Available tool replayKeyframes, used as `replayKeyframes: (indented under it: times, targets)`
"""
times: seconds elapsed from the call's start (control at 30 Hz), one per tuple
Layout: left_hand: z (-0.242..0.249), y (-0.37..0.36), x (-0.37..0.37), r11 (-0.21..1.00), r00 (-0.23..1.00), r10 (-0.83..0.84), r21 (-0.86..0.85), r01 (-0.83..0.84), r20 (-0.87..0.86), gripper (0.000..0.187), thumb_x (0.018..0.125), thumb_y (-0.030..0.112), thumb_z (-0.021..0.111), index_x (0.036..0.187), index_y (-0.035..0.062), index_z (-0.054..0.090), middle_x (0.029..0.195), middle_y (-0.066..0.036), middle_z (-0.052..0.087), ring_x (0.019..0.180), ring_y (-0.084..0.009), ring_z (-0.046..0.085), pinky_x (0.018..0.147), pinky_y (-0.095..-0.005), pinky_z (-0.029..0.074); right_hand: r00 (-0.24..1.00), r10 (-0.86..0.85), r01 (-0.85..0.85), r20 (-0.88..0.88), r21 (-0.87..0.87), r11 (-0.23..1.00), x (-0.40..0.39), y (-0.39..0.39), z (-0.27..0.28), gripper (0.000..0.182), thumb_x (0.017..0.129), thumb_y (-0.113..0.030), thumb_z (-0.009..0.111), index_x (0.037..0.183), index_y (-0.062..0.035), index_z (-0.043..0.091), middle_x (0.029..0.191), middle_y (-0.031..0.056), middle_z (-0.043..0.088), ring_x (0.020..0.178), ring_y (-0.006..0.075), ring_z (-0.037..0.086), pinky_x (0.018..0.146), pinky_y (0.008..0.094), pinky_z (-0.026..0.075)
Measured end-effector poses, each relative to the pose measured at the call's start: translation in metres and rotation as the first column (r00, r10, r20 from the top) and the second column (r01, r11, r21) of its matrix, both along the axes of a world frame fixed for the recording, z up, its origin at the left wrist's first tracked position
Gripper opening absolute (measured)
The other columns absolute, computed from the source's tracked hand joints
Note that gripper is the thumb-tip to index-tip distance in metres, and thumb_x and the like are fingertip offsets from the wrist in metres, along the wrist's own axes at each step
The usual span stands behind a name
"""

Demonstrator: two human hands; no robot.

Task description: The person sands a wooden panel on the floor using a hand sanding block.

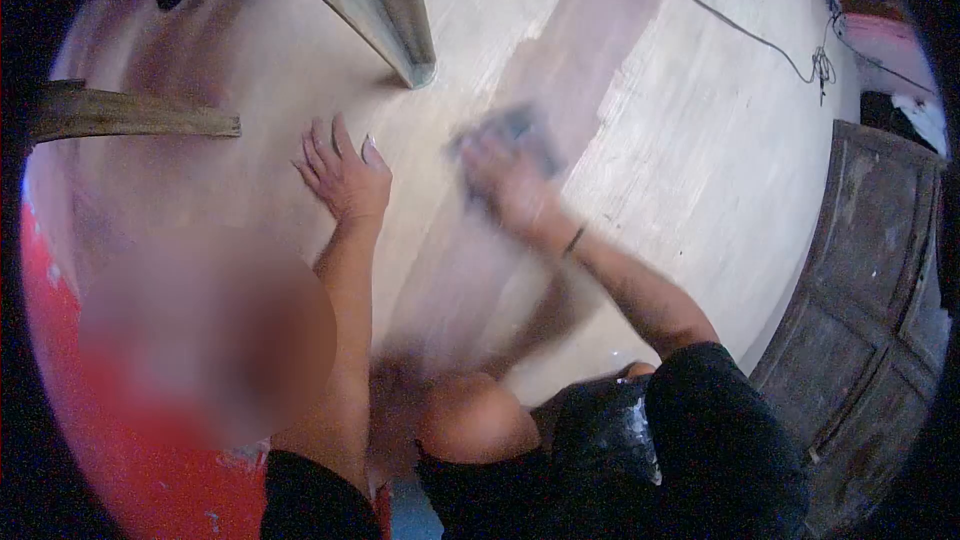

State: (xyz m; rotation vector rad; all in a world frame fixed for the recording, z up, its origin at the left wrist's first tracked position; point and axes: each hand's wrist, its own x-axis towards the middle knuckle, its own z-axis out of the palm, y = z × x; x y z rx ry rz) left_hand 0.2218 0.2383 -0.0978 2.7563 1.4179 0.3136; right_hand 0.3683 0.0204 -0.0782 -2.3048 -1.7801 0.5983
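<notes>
My right hand [510, 180], blurred by motion, presses a dark grey pad or cloth [530, 135] against a broad pale surface [690, 140]. A darker, mauve band [590, 30] runs diagonally across this surface, and the pad lies over it. What the pad is made of is too smeared to tell. To the left, my left hand [345, 175] rests flat on the same surface with its fingers spread and nothing in it.
A wooden leg [400, 20] stands at the top, and a wooden bar [150, 115] juts in from the left. A thin cable [720, 15] crosses the upper right. Dark panelled wood [850, 290] is at the right, a red surface [130, 460] at lower left.
</notes>
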Motion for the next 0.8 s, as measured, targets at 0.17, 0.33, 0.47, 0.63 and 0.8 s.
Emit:
replayKeyframes:
  times: [0.17,0.33,0.47,0.63,0.8]
  targets:
    - [-0.004,-0.003,-0.004,1.000,1.000,-0.010,0.010,0.010,0.018,0.061,0.087,0.032,0.066,0.141,0.0129,0.046,0.149,-0.017,0.040,0.142,-0.0374,0.033,0.113,-0.0645,0.024,0.860,0.502,-0.491,-0.085,0.126,0.862,-0.019,-0.037,-0.013,0.061,0.093,-0.029,0.046,0.152,-0.0169,0.037,0.163,0.0045,0.027,0.151,0.0262,0.021,0.122,0.0574,0.004]
    - [0.002,-0.003,-0.005,1.000,1.000,-0.016,-0.010,0.016,0.008,0.063,0.086,0.031,0.067,0.142,0.0129,0.045,0.148,-0.017,0.040,0.141,-0.0372,0.034,0.112,-0.0647,0.025,0.943,-0.298,0.279,0.149,0.139,0.950,0.121,0.007,-0.004,0.067,0.085,-0.009,0.059,0.149,-0.0156,0.043,0.161,0.0082,0.031,0.150,0.0341,0.022,0.118,0.0641,0.013]
    - [0.002,-0.002,-0.002,1.000,1.000,-0.013,0.000,0.013,0.002,0.063,0.087,0.031,0.066,0.143,0.0134,0.045,0.149,-0.016,0.040,0.141,-0.0368,0.034,0.112,-0.0644,0.026,0.960,0.277,-0.278,-0.048,-0.018,0.960,-0.043,-0.042,0.004,0.050,0.097,-0.027,0.041,0.147,-0.0200,0.047,0.159,0.0068,0.035,0.150,0.0308,0.025,0.118,0.0662,0.007]
    - [-0.003,-0.003,-0.004,1.000,1.000,-0.023,0.011,0.023,0.002,0.061,0.087,0.031,0.066,0.143,0.0137,0.045,0.150,-0.016,0.040,0.141,-0.0364,0.034,0.111,-0.0641,0.027,0.868,0.492,-0.497,0.074,0.095,0.863,0.042,-0.062,0.000,0.053,0.096,-0.030,0.046,0.148,-0.0244,0.045,0.161,0.0044,0.031,0.150,0.0269,0.026,0.120,0.0584,0.013]
    - [-0.004,-0.004,-0.005,0.999,0.999,-0.033,0.008,0.033,0.016,0.062,0.088,0.032,0.065,0.143,0.0142,0.045,0.150,-0.016,0.039,0.141,-0.0364,0.034,0.112,-0.0635,0.026,0.939,-0.325,0.281,0.113,0.295,0.913,0.130,-0.049,-0.026,0.058,0.091,-0.011,0.047,0.148,-0.0204,0.046,0.162,0.0084,0.028,0.149,0.0372,0.024,0.114,0.0707,0.011]
